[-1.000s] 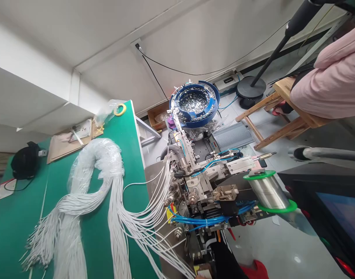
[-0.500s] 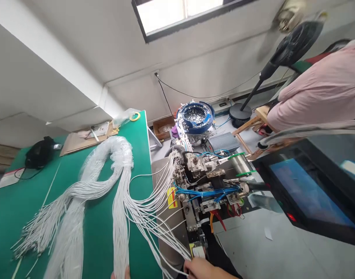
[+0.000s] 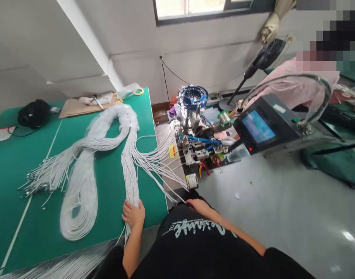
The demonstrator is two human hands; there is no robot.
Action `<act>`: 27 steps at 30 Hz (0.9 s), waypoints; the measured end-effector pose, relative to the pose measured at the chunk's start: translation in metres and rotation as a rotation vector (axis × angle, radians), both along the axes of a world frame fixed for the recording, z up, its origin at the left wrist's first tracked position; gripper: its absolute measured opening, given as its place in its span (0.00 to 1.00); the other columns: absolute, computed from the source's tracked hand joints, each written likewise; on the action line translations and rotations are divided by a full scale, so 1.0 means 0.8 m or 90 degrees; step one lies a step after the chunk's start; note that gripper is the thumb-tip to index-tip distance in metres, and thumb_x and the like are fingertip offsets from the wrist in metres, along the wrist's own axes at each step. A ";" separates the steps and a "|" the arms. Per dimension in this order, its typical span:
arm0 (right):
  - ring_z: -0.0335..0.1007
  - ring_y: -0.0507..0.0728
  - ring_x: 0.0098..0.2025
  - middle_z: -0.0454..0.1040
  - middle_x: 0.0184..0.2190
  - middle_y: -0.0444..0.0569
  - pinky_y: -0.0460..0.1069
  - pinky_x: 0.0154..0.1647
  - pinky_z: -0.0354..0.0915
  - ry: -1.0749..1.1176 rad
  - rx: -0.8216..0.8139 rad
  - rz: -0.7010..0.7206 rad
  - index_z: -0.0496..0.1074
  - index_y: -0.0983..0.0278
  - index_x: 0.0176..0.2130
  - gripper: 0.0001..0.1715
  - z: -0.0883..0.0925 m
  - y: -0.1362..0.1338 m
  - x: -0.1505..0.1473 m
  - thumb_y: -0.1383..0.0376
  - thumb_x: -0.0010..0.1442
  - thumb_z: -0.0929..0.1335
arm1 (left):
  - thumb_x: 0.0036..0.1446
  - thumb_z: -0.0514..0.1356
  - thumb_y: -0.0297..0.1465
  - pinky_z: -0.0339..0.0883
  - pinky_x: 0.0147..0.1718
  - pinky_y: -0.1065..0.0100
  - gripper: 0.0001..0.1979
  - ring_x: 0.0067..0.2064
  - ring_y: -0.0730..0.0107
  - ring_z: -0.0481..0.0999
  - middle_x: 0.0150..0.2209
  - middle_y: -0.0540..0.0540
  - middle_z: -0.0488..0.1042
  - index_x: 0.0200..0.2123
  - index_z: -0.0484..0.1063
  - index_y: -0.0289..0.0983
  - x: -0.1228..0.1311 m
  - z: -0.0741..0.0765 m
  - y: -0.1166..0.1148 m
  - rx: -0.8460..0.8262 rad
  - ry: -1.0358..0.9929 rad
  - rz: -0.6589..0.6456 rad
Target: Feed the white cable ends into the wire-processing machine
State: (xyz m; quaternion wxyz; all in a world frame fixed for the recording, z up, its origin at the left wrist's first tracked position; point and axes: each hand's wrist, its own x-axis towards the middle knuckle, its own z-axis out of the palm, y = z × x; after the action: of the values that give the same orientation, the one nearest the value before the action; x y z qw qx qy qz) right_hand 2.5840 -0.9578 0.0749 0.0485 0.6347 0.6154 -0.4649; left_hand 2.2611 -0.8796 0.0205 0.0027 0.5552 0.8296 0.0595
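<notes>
Near the front edge of the green table point(image 3: 107, 217), my left hand point(image 3: 133, 214) is closed round a hanging bundle of white wires point(image 3: 130, 174). My right hand point(image 3: 199, 205), in front of my body, has its fingers pinched at the end of a white wire point(image 3: 177, 196). Other loose wires from the same bundle fan out rightward to a machine point(image 3: 191, 143) with blue tubes. On the table the wires run up to a plastic-wrapped bend point(image 3: 126, 112). Another wrapped coil point(image 3: 78, 217) and a spread of wire ends point(image 3: 40, 178) lie left of it.
A blue bowl feeder point(image 3: 192, 97) full of small metal parts stands behind the machine. To its right are a solder spool point(image 3: 224, 118) and a lit screen point(image 3: 258, 126). A black cap point(image 3: 34, 113) and cardboard point(image 3: 78, 108) lie at the back left. A person in pink point(image 3: 299, 81) is at far right.
My view has tilted down and drawn back, so both forearms and my shirt now show. Both hands remain at the wires; the wires on the table look unmoved.
</notes>
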 end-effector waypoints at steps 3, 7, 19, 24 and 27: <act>0.71 0.58 0.46 0.77 0.42 0.54 0.47 0.44 0.60 -0.008 -0.027 -0.096 0.70 0.65 0.53 0.21 -0.001 -0.049 0.004 0.64 0.62 0.62 | 0.62 0.46 0.44 0.55 0.57 0.49 0.38 0.61 0.43 0.60 0.60 0.24 0.58 0.65 0.46 0.21 -0.025 -0.016 -0.019 0.003 -0.017 -0.079; 0.72 0.58 0.44 0.77 0.40 0.54 0.47 0.46 0.61 -0.068 -0.094 -0.192 0.71 0.67 0.52 0.21 -0.001 -0.104 0.022 0.63 0.62 0.63 | 0.61 0.47 0.44 0.55 0.57 0.47 0.39 0.62 0.42 0.58 0.61 0.23 0.56 0.66 0.44 0.23 -0.044 -0.028 -0.026 0.015 -0.070 -0.102; 0.73 0.59 0.45 0.77 0.41 0.54 0.49 0.44 0.63 -0.215 -0.250 -0.089 0.72 0.66 0.48 0.17 -0.002 -0.132 0.139 0.64 0.63 0.62 | 0.65 0.46 0.42 0.52 0.60 0.49 0.36 0.65 0.44 0.53 0.63 0.24 0.53 0.66 0.45 0.21 -0.038 -0.036 -0.040 -0.028 -0.096 -0.064; 0.70 0.64 0.50 0.75 0.46 0.59 0.56 0.47 0.64 -0.240 -0.325 0.103 0.72 0.66 0.49 0.19 -0.103 -0.098 0.208 0.60 0.61 0.65 | 0.64 0.49 0.36 0.48 0.59 0.45 0.32 0.63 0.43 0.53 0.63 0.27 0.53 0.65 0.47 0.22 0.016 -0.058 -0.024 -0.003 -0.048 0.092; 0.70 0.61 0.50 0.74 0.47 0.57 0.58 0.51 0.64 -0.211 -0.374 0.181 0.73 0.68 0.47 0.19 -0.199 -0.091 0.212 0.58 0.60 0.68 | 0.64 0.51 0.36 0.45 0.58 0.43 0.33 0.62 0.43 0.51 0.62 0.27 0.51 0.65 0.45 0.22 0.031 -0.083 -0.021 -0.008 -0.047 0.086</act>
State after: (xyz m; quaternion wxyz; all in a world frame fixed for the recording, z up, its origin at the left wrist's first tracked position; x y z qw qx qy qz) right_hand 2.7540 -1.0305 -0.0847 0.3923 0.5685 0.5212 -0.5012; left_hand 2.2859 -0.8967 -0.0456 0.0325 0.4952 0.8649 0.0751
